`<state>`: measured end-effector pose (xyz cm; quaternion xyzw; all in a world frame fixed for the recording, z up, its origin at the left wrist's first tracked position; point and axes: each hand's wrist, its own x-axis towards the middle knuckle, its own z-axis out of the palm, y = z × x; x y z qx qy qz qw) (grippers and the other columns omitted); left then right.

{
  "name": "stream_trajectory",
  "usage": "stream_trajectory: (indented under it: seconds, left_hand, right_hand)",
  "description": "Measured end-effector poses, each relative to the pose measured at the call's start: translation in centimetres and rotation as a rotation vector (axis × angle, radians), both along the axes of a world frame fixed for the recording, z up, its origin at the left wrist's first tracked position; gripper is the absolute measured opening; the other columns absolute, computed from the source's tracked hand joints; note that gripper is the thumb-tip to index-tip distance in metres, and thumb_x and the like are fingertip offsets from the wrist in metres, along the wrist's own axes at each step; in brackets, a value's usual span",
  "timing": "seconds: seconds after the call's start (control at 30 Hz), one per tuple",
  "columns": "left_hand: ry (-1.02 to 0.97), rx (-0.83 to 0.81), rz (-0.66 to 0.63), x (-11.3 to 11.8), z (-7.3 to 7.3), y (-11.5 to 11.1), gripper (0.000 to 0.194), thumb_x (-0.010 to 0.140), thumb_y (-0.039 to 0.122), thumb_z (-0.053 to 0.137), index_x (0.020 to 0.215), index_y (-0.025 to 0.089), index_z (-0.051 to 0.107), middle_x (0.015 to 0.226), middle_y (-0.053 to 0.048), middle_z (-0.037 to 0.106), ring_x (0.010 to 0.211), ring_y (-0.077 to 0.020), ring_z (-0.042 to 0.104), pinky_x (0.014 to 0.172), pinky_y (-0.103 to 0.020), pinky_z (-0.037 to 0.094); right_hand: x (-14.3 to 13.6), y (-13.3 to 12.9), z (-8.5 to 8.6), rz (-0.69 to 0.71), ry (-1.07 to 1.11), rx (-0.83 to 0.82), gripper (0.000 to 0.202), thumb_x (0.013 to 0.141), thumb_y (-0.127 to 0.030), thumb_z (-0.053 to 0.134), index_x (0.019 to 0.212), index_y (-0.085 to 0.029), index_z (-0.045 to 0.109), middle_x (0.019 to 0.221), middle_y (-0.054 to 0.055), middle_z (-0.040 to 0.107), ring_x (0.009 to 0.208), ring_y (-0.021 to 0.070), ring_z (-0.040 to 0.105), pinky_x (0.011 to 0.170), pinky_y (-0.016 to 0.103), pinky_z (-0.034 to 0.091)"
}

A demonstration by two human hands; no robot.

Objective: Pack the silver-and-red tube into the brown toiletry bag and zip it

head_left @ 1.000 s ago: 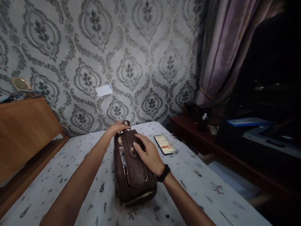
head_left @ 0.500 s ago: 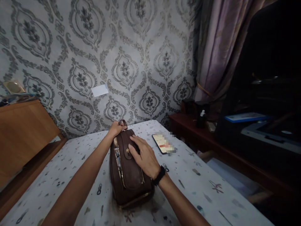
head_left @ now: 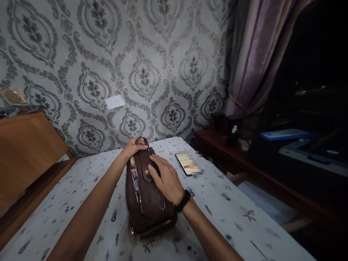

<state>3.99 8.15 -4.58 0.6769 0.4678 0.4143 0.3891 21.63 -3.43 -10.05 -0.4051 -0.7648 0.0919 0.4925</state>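
A dark brown bag [head_left: 150,195] lies on the patterned white cloth, its handle end toward the wall. The zip on its left side is partly open, with something inside it showing. At the far end, my left hand [head_left: 132,148] is closed round the base of the bag's handle loop. My right hand [head_left: 169,181], a black band at its wrist, rests on the bag's upper right side with fingers stretched out, near the round gold clasp [head_left: 147,172].
A lit phone [head_left: 186,164] lies right of the bag on the cloth [head_left: 212,214]. Wooden furniture [head_left: 32,152] stands at left. At right are a dark red table [head_left: 206,137] with a small bottle [head_left: 233,137], and a curtain [head_left: 247,61]. A patterned wall rises behind.
The left hand's fingers have shifted slightly at the handle, which stands a little more upright. The right hand stays on the bag. The view has moved slightly.
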Motion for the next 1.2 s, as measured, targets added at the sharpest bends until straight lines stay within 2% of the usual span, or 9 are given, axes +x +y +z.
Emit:
stream_trajectory:
  seconds: [0.13,0.27,0.43,0.6,0.8,0.9,1.07,1.2]
  left_hand:
    - [-0.009,-0.032,-0.007,-0.1,0.5,-1.0,0.035,0.052,0.044,0.083,0.069,0.015,0.070,0.065,0.000,0.063,0.063,-0.0138,0.054,0.064,-0.025,0.041]
    - [-0.037,-0.006,0.055,-1.8,0.7,-2.4,0.040,0.062,0.047,0.080,0.087,0.016,0.074,0.087,-0.004,0.072,0.084,-0.0194,0.061,0.076,-0.027,0.045]
    - [-0.077,0.004,0.174,-4.5,-0.3,-4.4,0.045,0.064,0.049,0.080,0.093,0.016,0.073,0.104,-0.009,0.073,0.106,-0.0257,0.061,0.093,-0.032,0.043]
    - [-0.202,-0.035,0.058,-5.6,-1.9,-6.1,0.053,0.065,0.045,0.082,0.112,0.021,0.072,0.129,-0.010,0.066,0.127,-0.0293,0.053,0.106,-0.037,0.039]
    - [-0.272,-0.040,-0.048,-6.3,-3.1,-6.4,0.056,0.070,0.041,0.082,0.122,0.025,0.068,0.144,-0.008,0.056,0.140,-0.0296,0.041,0.116,-0.039,0.030]
    - [-0.260,-0.057,-0.065,-6.0,-3.1,-6.4,0.062,0.068,0.039,0.084,0.126,0.026,0.066,0.143,-0.006,0.057,0.139,-0.0293,0.042,0.116,-0.039,0.031]
    - [-0.220,-0.131,-0.059,-4.8,-2.3,-6.5,0.071,0.064,0.037,0.086,0.130,0.027,0.063,0.139,-0.006,0.061,0.136,-0.0306,0.046,0.112,-0.039,0.036]
    - [-0.211,-0.106,-0.089,-5.2,-2.2,-6.7,0.076,0.062,0.037,0.088,0.133,0.028,0.060,0.143,-0.007,0.058,0.139,-0.0306,0.043,0.111,-0.038,0.037]
  right_hand:
    - [0.2,0.2,-0.2,0.040,0.024,0.002,0.042,0.101,-0.036,0.041,0.133,-0.016,0.061,0.134,0.014,0.065,0.130,0.0260,0.057,0.112,0.047,0.045]
    - [0.7,0.3,-0.3,0.065,0.017,-0.005,0.045,0.101,-0.038,0.041,0.135,-0.015,0.059,0.137,0.015,0.063,0.132,0.0267,0.055,0.113,0.048,0.044]
    - [0.8,0.1,1.3,0.058,-0.037,0.052,0.043,0.100,-0.037,0.042,0.131,-0.016,0.063,0.140,0.015,0.061,0.135,0.0275,0.053,0.115,0.051,0.042]
    - [-0.4,0.7,2.5,0.096,-0.098,0.065,0.041,0.100,-0.035,0.042,0.129,-0.017,0.064,0.139,0.015,0.061,0.136,0.0275,0.051,0.114,0.050,0.042]
    - [-1.1,1.8,1.4,0.120,-0.096,0.007,0.045,0.100,-0.039,0.041,0.133,-0.016,0.061,0.139,0.016,0.061,0.137,0.0279,0.051,0.115,0.051,0.041]
    - [-1.2,1.8,1.3,0.147,-0.104,-0.010,0.047,0.100,-0.041,0.041,0.133,-0.014,0.060,0.140,0.017,0.060,0.137,0.0277,0.051,0.116,0.051,0.041]
    - [-1.9,1.3,1.7,0.149,-0.142,0.026,0.044,0.099,-0.040,0.043,0.133,-0.019,0.061,0.142,0.014,0.058,0.142,0.0300,0.044,0.117,0.055,0.038]
    - [-2.3,1.1,1.9,0.137,-0.185,0.035,0.041,0.099,-0.038,0.043,0.131,-0.021,0.063,0.141,0.013,0.059,0.142,0.0315,0.044,0.116,0.058,0.037]
